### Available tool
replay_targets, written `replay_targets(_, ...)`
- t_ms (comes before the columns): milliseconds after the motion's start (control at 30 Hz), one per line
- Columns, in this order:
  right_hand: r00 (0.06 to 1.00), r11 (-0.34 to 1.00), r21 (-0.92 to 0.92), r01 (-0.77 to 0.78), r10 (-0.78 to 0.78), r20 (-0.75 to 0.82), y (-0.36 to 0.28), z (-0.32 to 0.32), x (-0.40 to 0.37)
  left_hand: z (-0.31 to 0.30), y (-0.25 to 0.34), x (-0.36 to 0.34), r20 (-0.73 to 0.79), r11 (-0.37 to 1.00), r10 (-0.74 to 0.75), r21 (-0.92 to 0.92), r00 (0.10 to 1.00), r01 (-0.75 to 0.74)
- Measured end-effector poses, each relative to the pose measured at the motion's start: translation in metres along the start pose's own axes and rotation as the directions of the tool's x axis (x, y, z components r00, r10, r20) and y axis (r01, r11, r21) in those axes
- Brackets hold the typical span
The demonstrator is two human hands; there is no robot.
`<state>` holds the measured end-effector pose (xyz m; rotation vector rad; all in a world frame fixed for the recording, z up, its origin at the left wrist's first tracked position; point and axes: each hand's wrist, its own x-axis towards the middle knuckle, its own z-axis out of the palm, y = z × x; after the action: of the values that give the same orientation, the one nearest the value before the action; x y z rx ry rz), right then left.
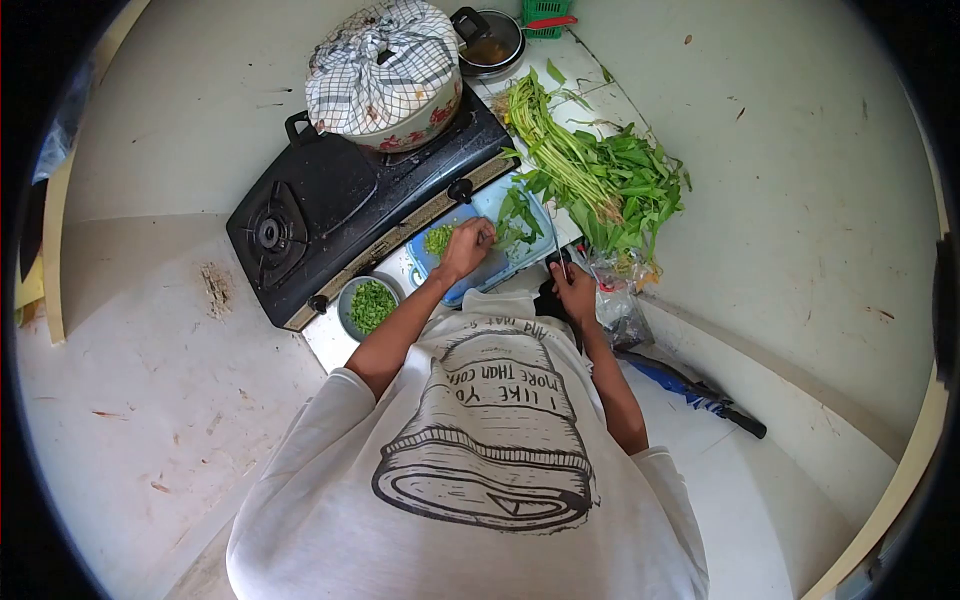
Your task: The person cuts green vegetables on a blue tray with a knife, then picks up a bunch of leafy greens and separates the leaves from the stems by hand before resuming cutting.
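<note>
Over the blue cutting board (pixel 528 256), my left hand (pixel 468 246) has its fingers curled together; what they hold, if anything, is hidden. Chopped green pieces (pixel 437 240) lie on the board just left of it, and loose green leaves (pixel 516 218) lie to its right. My right hand (pixel 574 291) is closed around a knife (pixel 561 240), whose thin blade points away from me past the board's right edge. A bowl (pixel 347 318) of finely chopped greens (pixel 371 305) stands left of the board, beside my left forearm.
A black gas stove (pixel 330 190) stands beyond the board, carrying a flowered pot (pixel 420 132) under a checked cloth (pixel 385 70). A big bunch of leafy stems (pixel 590 170) lies right. Behind are a small pan (pixel 492 45) and green basket (pixel 543 15). Plastic bags (pixel 620 300) lie right.
</note>
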<state>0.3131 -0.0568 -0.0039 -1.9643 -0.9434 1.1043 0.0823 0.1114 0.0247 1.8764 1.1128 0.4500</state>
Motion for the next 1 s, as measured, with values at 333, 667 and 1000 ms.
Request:
replay_targets(333, 0.999, 0.999, 0.037, 0.016, -0.015, -0.041, -0.005, -0.002, 0.000, 0.016, 0.006, 0.045, -0.047, 0.992, -0.065, -0.116, 0.997, 0.059)
replay_targets(667, 0.997, 1.000, -0.002, -0.018, 0.017, -0.074, 0.001, -0.008, -0.006, 0.035, 0.000, 0.065, -0.039, 0.908, -0.014, 0.418, 0.999, 0.029)
replay_targets(1000, 0.998, 1.000, 0.024, -0.011, 0.013, -0.067, 0.000, -0.010, -0.008, 0.038, -0.015, 0.071, -0.037, 0.971, -0.139, 0.191, 0.990, 0.143)
